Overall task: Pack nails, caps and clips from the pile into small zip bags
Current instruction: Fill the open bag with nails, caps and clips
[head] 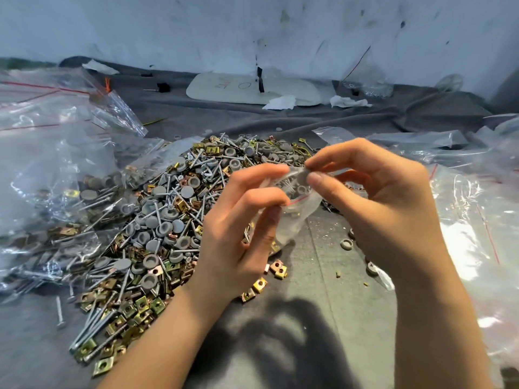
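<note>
A big pile (168,209) of silver nails, grey round caps and brass-coloured square clips lies on the grey cloth, left of centre. Above its right edge I hold a small clear zip bag (295,209) with a red line at its mouth. My left hand (241,231) pinches the bag's left rim. My right hand (373,192) pinches a grey cap (302,175) between thumb and forefinger right at the bag's mouth. Some pieces show inside the bag.
Large clear bags (50,153) holding more hardware lie at the left, and crumpled plastic bags (477,209) at the right. Loose caps (346,243) and clips (278,269) are scattered near my wrists. A white board (230,88) and paper scraps lie by the far wall.
</note>
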Demonstrator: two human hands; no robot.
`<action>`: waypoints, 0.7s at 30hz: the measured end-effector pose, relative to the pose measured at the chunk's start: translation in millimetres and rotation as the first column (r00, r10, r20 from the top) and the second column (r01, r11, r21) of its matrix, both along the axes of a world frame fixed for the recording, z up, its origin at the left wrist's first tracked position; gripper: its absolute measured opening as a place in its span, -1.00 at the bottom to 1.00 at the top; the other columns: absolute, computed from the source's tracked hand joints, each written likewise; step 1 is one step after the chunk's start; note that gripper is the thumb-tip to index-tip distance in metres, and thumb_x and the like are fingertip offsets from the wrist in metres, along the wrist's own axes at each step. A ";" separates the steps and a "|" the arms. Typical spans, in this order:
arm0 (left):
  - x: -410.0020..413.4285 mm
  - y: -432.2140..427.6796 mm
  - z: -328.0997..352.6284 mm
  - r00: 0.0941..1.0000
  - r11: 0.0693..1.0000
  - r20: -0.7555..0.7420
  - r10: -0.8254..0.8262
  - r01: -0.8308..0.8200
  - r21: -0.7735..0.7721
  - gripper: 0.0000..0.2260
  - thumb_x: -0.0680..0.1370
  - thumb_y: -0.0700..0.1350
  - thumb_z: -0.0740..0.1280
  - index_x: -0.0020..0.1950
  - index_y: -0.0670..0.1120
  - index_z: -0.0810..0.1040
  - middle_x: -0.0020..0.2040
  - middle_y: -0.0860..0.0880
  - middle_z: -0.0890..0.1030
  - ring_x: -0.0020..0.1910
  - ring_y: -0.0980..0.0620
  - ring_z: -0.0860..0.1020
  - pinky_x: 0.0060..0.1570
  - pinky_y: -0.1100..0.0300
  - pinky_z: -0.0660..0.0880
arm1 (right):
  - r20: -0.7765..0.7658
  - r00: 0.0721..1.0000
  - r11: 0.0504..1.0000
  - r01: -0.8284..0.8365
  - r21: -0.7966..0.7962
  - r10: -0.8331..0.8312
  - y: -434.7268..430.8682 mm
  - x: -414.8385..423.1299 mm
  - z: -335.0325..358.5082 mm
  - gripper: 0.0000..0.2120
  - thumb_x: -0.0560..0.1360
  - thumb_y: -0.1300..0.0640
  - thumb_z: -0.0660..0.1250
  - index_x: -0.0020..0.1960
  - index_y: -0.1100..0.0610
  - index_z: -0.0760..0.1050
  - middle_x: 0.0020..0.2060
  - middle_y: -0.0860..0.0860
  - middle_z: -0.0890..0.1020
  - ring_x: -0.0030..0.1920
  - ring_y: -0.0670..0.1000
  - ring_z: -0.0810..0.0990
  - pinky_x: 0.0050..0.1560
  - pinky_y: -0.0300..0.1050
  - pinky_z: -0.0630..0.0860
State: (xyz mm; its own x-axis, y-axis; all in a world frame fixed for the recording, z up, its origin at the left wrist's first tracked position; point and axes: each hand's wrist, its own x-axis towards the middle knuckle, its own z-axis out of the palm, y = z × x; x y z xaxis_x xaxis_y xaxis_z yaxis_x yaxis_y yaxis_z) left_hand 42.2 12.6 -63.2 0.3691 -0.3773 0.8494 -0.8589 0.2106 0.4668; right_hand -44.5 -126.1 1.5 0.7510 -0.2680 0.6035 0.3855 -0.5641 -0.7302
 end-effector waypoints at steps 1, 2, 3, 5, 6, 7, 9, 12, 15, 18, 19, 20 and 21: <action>0.2 0.1 -0.5 1.000 1.000 -0.015 -0.006 0.006 -0.005 -0.91 0.59 -0.28 0.21 0.07 -0.18 0.45 0.22 -0.23 0.50 0.23 -0.16 0.51 0.11 -0.13 0.51 | -0.007 1.000 1.000 -0.001 0.000 0.001 -0.3 0.1 -0.5 -0.92 0.44 0.19 0.43 -0.09 0.05 0.59 -0.20 -0.09 0.66 -0.12 -0.01 0.64 -0.06 -0.14 0.55; 0.3 0.1 -0.7 0.999 1.000 -0.031 -0.011 0.011 -0.008 -0.90 0.58 -0.27 0.21 0.08 -0.18 0.45 0.22 -0.21 0.50 0.24 -0.17 0.51 0.10 -0.15 0.51 | -0.012 1.000 1.000 -0.003 0.002 0.003 -0.5 0.2 -0.9 -0.92 0.44 0.19 0.43 -0.09 0.05 0.59 -0.20 -0.09 0.66 -0.12 -0.02 0.64 -0.06 -0.14 0.55; 0.1 0.1 -0.9 0.998 1.000 -0.055 -0.021 0.020 -0.014 -0.90 0.58 -0.26 0.20 0.08 -0.17 0.45 0.22 -0.20 0.50 0.24 -0.17 0.51 0.11 -0.17 0.50 | -0.016 1.000 1.000 -0.006 0.004 0.006 -0.5 0.4 -1.4 -0.92 0.44 0.19 0.43 -0.09 0.05 0.59 -0.21 -0.10 0.66 -0.13 -0.03 0.64 -0.07 -0.14 0.54; -0.4 0.4 -1.6 0.991 0.998 -0.121 -0.052 0.048 -0.037 -0.90 0.61 -0.19 0.19 0.09 -0.14 0.45 0.22 -0.19 0.51 0.24 -0.18 0.51 0.13 -0.18 0.49 | -0.026 1.000 1.000 -0.001 0.003 0.002 0.7 1.3 -2.0 -0.93 0.45 0.18 0.41 -0.09 0.04 0.60 -0.20 -0.13 0.67 -0.13 -0.07 0.63 -0.08 -0.18 0.52; -0.2 0.3 -1.2 0.987 0.997 -0.150 -0.063 0.055 -0.055 -0.88 0.63 -0.14 0.18 0.10 -0.13 0.45 0.22 -0.19 0.51 0.24 -0.18 0.51 0.15 -0.15 0.49 | -0.018 1.000 1.000 0.009 0.011 -0.009 0.9 2.0 -1.7 -0.93 0.46 0.17 0.40 -0.08 0.03 0.60 -0.17 -0.13 0.67 -0.13 -0.08 0.63 -0.09 -0.20 0.50; -0.1 0.8 -0.8 0.982 0.996 -0.176 -0.071 0.060 -0.070 -0.85 0.65 -0.08 0.16 0.11 -0.12 0.45 0.21 -0.19 0.51 0.24 -0.17 0.52 0.16 -0.10 0.49 | 0.002 1.000 0.999 0.027 0.031 -0.027 0.5 2.4 -1.8 -0.93 0.48 0.17 0.39 -0.07 0.03 0.61 -0.13 -0.12 0.67 -0.11 -0.09 0.63 -0.09 -0.22 0.48; 0.5 1.3 0.8 0.974 0.995 -0.213 -0.076 0.060 -0.084 -0.82 0.66 -0.04 0.15 0.12 -0.11 0.44 0.22 -0.18 0.51 0.25 -0.12 0.52 0.18 0.02 0.49 | 0.074 0.993 0.990 0.081 0.112 -0.089 -4.2 0.8 -0.9 -0.91 0.49 0.18 0.37 -0.07 0.02 0.61 -0.09 -0.10 0.68 -0.06 -0.10 0.63 -0.06 -0.26 0.49; 1.4 1.6 1.6 0.968 0.997 -0.249 -0.045 0.027 -0.076 -0.87 0.61 -0.15 0.15 0.11 -0.10 0.45 0.22 -0.14 0.51 0.24 -0.05 0.53 0.16 0.17 0.49 | 0.033 0.961 0.949 0.267 0.169 -0.276 -25.9 -5.3 -3.3 -0.88 0.48 0.18 0.38 -0.12 -0.03 0.62 -0.25 -0.17 0.67 -0.24 -0.20 0.59 -0.19 -0.35 0.46; 2.0 1.2 2.6 0.964 0.998 -0.266 -0.007 -0.011 -0.065 -0.87 0.59 -0.18 0.16 0.08 -0.11 0.47 0.21 -0.14 0.52 0.23 -0.06 0.53 0.15 0.16 0.50 | -0.442 0.824 0.912 0.409 0.032 -0.354 -51.0 -9.1 -20.3 -0.93 0.46 0.18 0.42 -0.11 0.02 0.63 -0.26 -0.05 0.66 -0.30 -0.08 0.58 -0.24 -0.19 0.46; 2.9 1.4 2.4 0.962 0.998 -0.272 0.023 -0.040 -0.057 -0.89 0.59 -0.18 0.16 0.06 -0.09 0.45 0.20 -0.20 0.52 0.22 -0.08 0.53 0.14 0.18 0.49 | -0.785 0.548 0.944 0.297 -0.141 -0.290 -55.3 -4.7 -40.4 -0.91 0.40 0.23 0.48 -0.10 0.14 0.63 -0.31 0.01 0.62 -0.35 -0.02 0.54 -0.34 -0.23 0.42; 3.4 1.8 2.2 0.961 0.997 -0.276 0.029 -0.047 -0.059 -0.89 0.59 -0.18 0.16 0.07 -0.09 0.44 0.20 -0.20 0.52 0.22 -0.07 0.53 0.13 0.19 0.48 | -0.807 0.501 0.944 0.257 -0.206 -0.312 -53.1 -2.3 -43.7 -0.90 0.38 0.26 0.49 -0.13 0.13 0.63 -0.34 0.00 0.59 -0.36 -0.04 0.52 -0.37 -0.24 0.39; 3.9 2.1 2.0 0.960 0.997 -0.278 0.036 -0.055 -0.061 -0.89 0.59 -0.17 0.17 0.07 -0.07 0.44 0.20 -0.19 0.53 0.20 -0.04 0.54 0.11 0.20 0.49 | -0.810 0.476 0.938 0.220 -0.268 -0.343 -50.7 -0.3 -45.0 -0.88 0.36 0.27 0.50 -0.16 0.11 0.63 -0.37 -0.01 0.56 -0.36 -0.05 0.50 -0.39 -0.24 0.37; 4.1 2.0 1.8 0.959 0.996 -0.280 0.043 -0.063 -0.064 -0.89 0.59 -0.17 0.16 0.07 -0.06 0.45 0.19 -0.17 0.53 0.19 -0.01 0.54 0.08 0.20 0.49 | -0.811 0.462 0.933 0.193 -0.304 -0.359 -49.4 1.2 -45.6 -0.86 0.35 0.29 0.49 -0.20 0.08 0.62 -0.39 -0.02 0.55 -0.38 -0.06 0.49 -0.40 -0.24 0.36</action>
State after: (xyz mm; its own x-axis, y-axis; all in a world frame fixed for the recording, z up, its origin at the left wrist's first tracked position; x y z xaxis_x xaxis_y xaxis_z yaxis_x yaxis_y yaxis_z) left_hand 46.3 14.6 -61.3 0.6123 -0.2931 0.7343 -0.7082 0.2096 0.6742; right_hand -43.4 -175.5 -44.0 0.8178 -0.5296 -0.2252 -0.5626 -0.6532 -0.5067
